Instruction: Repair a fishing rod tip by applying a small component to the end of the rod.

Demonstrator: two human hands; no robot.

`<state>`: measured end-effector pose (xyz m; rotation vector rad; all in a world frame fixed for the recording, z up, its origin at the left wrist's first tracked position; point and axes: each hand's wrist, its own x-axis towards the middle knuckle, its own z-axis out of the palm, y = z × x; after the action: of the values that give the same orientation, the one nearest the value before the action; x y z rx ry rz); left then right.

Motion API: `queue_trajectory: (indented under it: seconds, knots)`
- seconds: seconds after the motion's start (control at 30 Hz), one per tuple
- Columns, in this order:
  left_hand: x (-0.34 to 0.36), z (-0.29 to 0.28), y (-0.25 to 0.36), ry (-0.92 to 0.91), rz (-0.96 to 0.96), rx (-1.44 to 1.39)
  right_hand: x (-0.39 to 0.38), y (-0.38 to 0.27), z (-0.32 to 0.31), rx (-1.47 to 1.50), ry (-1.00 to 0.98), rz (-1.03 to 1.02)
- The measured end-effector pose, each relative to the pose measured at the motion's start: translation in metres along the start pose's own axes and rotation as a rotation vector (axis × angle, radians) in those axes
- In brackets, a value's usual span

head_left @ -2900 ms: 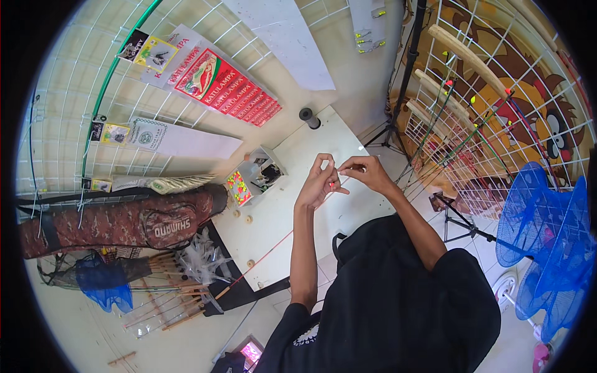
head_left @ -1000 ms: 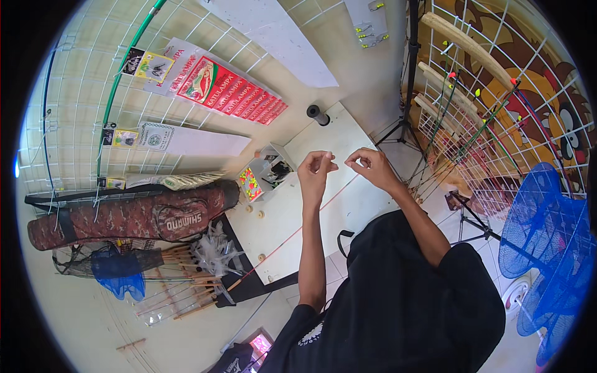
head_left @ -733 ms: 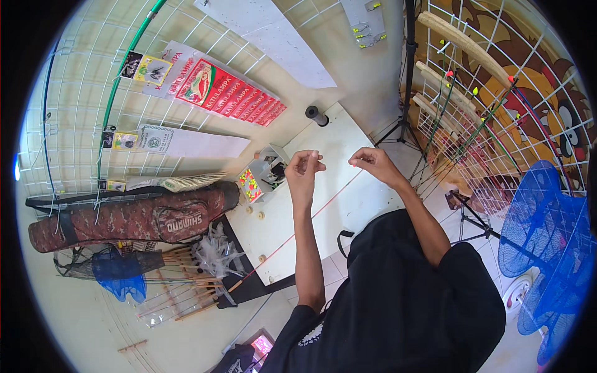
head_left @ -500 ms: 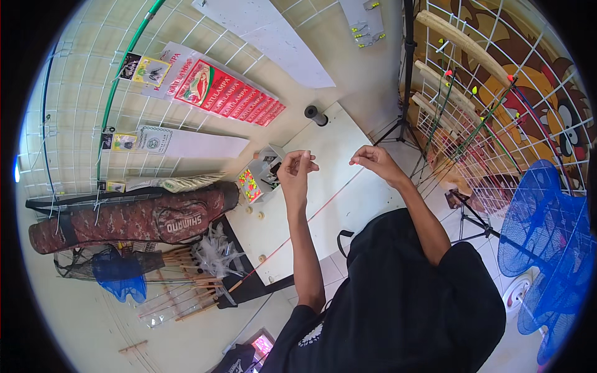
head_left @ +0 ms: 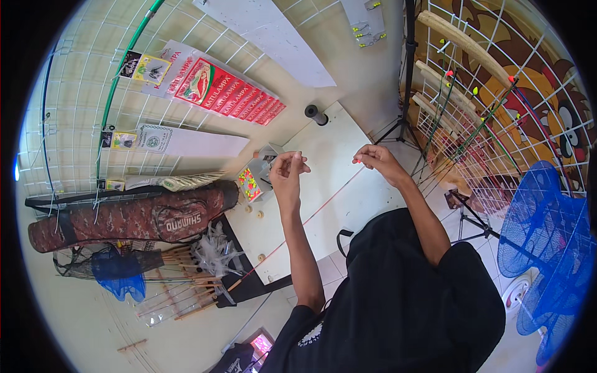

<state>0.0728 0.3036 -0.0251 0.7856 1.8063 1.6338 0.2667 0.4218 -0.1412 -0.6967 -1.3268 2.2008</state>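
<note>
Both hands are raised over the white table [head_left: 323,155], well apart from each other. The left hand [head_left: 287,173] has its thumb and first fingers pinched together at the tips, the other fingers curled loosely behind; whatever it nips is too fine to make out. The right hand [head_left: 378,160] is curled the same way, fingertips pressed together on a tiny bright orange-pink bit at its left edge. Any line stretched between the two hands cannot be seen.

Below them a thin red rod [head_left: 305,217] lies across the table. Its long axis runs on a diagonal: the thicker butt end, with a pale wooden handle, points down toward the lower left corner of the table, past its edge, and the slender tip points up and right, toward the right hand. Whether the tip actually meets those fingers cannot be told.

Just beside the left hand, at the table's left edge, stands a small compartment box [head_left: 258,174] with bright pink and yellow beads in one section. A few small round pale pieces [head_left: 254,213] sit on the table near it. A dark spool [head_left: 315,114] stands at the far corner.

To the left, off the table, lies a long camouflage rod bag [head_left: 130,221], with a bundle of wooden-handled rods [head_left: 186,295] and a dark blue net [head_left: 115,273] below it. Blue mesh nets [head_left: 547,242] hang at the right, beside a wire grid wall [head_left: 497,93] that holds more rods.
</note>
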Motion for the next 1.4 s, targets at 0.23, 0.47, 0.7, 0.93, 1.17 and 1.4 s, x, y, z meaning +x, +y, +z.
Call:
queue_trajectory:
  seconds: [0.23, 0.47, 0.7, 0.93, 1.17, 1.4]
  knots:
    - [0.002, -0.005, -0.004, 0.001, 0.023, -0.033, -0.001, -0.002, -0.002, 0.007, 0.001, 0.016]
    - [0.001, -0.007, -0.004, 0.007, 0.035, -0.034, 0.0, 0.0, -0.003, 0.026, -0.005, 0.012]
    - [0.001, -0.009, -0.003, 0.0, 0.037, -0.025, 0.0, 0.0, -0.003, 0.033, -0.003, 0.004]
    - [0.001, -0.009, -0.003, 0.008, 0.039, -0.015, -0.001, -0.002, -0.002, 0.013, 0.002, 0.004]
    - [-0.005, -0.006, -0.011, -0.011, -0.002, 0.077, 0.0, 0.008, -0.006, -0.394, 0.069, -0.048]
    - [-0.025, 0.006, -0.025, -0.455, -0.093, 0.336, -0.022, -0.018, 0.048, -0.549, -0.146, -0.354]
